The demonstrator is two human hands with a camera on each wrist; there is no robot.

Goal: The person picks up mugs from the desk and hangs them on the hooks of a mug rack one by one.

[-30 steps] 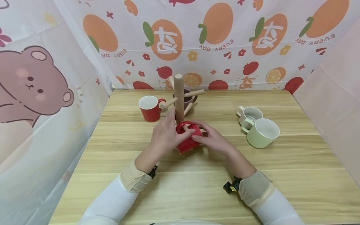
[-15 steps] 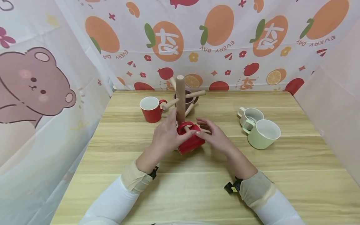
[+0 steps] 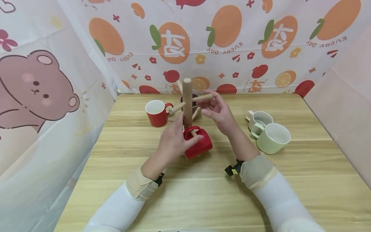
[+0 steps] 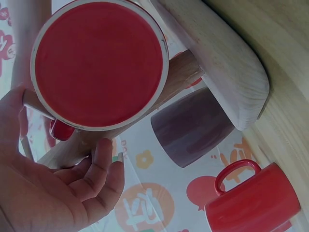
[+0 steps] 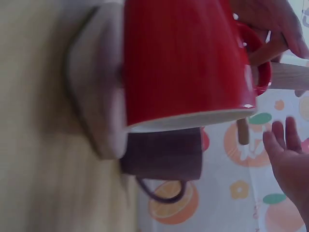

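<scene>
A red mug (image 3: 203, 145) hangs tilted by its handle on a low front peg of a wooden mug tree (image 3: 187, 103). Its red base (image 4: 101, 65) faces the left wrist camera. My left hand (image 3: 173, 138) is beside the mug and post, thumb straight across the handle side, other fingers loosely bent near the post. Higher up, my right hand (image 3: 219, 114) is by the upper right peg (image 3: 204, 97), apart from the hung mug, its fingers spread and relaxed in the right wrist view. Behind the post is a dark purple-brown mug (image 4: 193, 128), partly hidden in the head view.
Another red mug (image 3: 157, 115) stands upright left of the tree, handle toward it. On the right, a pale green mug (image 3: 272, 141) stands in front of a cream mug (image 3: 263, 118). Printed curtains (image 3: 226, 71) rise behind the wooden table (image 3: 185, 193).
My right hand has left the hung red mug and moved up and away toward the upper right peg. The left hand stays by the mug, which keeps hanging on its peg.
</scene>
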